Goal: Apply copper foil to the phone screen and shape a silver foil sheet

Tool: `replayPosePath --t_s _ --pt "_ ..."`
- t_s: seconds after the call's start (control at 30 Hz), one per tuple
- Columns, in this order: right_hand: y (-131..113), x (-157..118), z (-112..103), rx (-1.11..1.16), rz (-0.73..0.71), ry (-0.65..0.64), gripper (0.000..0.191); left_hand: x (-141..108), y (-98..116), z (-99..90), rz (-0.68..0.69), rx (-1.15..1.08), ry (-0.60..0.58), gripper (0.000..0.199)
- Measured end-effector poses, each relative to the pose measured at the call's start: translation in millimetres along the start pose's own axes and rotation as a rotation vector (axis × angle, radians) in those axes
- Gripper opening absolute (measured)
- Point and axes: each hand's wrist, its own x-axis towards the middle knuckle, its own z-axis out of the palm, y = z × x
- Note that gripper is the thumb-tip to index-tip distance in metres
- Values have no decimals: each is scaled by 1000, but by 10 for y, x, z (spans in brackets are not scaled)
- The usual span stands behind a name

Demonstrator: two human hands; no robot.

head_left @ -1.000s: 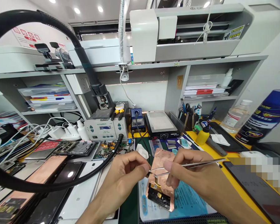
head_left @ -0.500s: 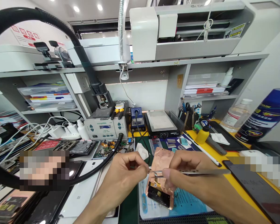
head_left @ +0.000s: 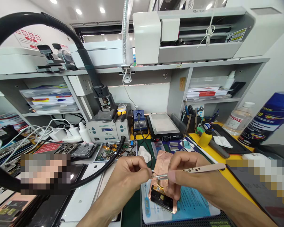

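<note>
Through the head camera, I see my left hand with its thumb and forefinger pinched together on a tiny dark sliver, too small for me to identify. My right hand grips slim silver metal tweezers between thumb and fingers, their points reaching just beside the left fingertips; I cannot tell whether they touch the sliver. Beneath both hands lies a long, copper-coloured phone panel with a glossy black lower section, its edge partly hidden from me by the right fingers. It rests aslant on a blue-and-white printed sheet. To the left of my left forearm I see a glossy white phone back, crossed by a thick black hose. Behind the panel stands a low black heating plate with a pale top, and beyond my right hand, a small yellow bottle with a black cap.
</note>
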Motion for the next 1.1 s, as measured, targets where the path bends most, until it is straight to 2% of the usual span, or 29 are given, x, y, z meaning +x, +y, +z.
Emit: replayPosePath --t_s 0.1,0.23,0.43,0.57,0.73,0.97,1.1 --pt "3 0 2 11 -48 -49 17 -34 1 13 -2 8 -12 16" --pt "-2 -8 12 -19 -50 -53 16 -33 -24 12 17 33 -31 15" --pt "19 -26 40 -15 -5 -68 20 9 -8 -51 16 -10 34 17" --pt "-15 -14 19 1 -11 -24 20 -36 50 -75 -1 19 -78 12" --pt "-33 -12 -8 -14 45 -47 18 -75 96 -64 8 62 -260 13" --pt "-36 -22 5 -43 65 -59 22 -57 87 -67 -62 139 -346 9" --pt "-59 -23 18 -54 89 -57 25 -38 85 -68 -71 104 -366 11"
